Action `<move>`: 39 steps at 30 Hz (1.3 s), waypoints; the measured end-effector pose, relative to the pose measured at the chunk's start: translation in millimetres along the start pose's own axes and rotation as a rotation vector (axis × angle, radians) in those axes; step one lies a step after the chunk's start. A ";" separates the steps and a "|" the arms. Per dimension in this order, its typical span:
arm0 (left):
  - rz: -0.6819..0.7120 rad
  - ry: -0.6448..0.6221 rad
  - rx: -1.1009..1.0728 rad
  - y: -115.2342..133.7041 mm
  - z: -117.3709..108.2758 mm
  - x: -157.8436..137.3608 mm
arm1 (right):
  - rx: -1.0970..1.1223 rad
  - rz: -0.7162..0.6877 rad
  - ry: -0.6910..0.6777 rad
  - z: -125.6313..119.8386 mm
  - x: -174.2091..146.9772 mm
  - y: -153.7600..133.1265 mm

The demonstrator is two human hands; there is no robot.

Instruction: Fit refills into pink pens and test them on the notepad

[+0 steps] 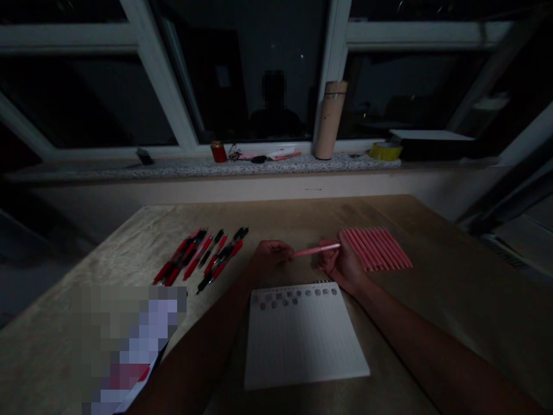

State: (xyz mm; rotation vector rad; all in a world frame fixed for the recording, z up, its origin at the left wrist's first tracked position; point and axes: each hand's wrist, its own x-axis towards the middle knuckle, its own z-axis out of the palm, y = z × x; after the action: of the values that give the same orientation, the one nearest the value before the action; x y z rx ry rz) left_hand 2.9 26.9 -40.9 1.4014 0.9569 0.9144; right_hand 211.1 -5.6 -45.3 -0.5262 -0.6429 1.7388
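Head view: our left hand (273,253), curled in, pinched one end of a pen (317,250) while our right hand (347,264), also curled, had the other, just past the pad (306,343), probably for steadiness, and the pink row (378,249) sat close, we'd guess for easy reach.

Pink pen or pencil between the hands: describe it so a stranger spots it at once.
On the table, find the white lined notepad. Just beyond it, the slim pink pen or pencil spans from left hand to right hand. Unlike the row of pink ones lying at right, this one is held.
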 end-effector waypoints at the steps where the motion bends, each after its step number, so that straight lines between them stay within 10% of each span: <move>1: 0.005 -0.003 0.009 -0.3 -0.1 0.1 | -0.006 -0.005 -0.003 0.5 -0.2 0.0; 19: 0.043 0.047 0.034 -5.9 -5.3 4.1 | -0.210 -0.034 0.014 8.2 -3.4 -1.8; 28: 0.023 0.132 -0.067 -6.3 -5.7 6.6 | -0.888 -0.033 -0.086 4.6 -4.5 -23.2; 39: 0.031 0.033 0.077 2.4 0.9 1.2 | -1.680 -0.417 -0.183 29.8 -16.2 -19.6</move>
State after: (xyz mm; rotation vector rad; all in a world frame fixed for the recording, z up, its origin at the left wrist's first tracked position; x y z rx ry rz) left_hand 4.3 27.6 -38.5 1.4735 1.0073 0.9350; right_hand 210.1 -21.9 -9.7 -1.2008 -2.1338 0.4977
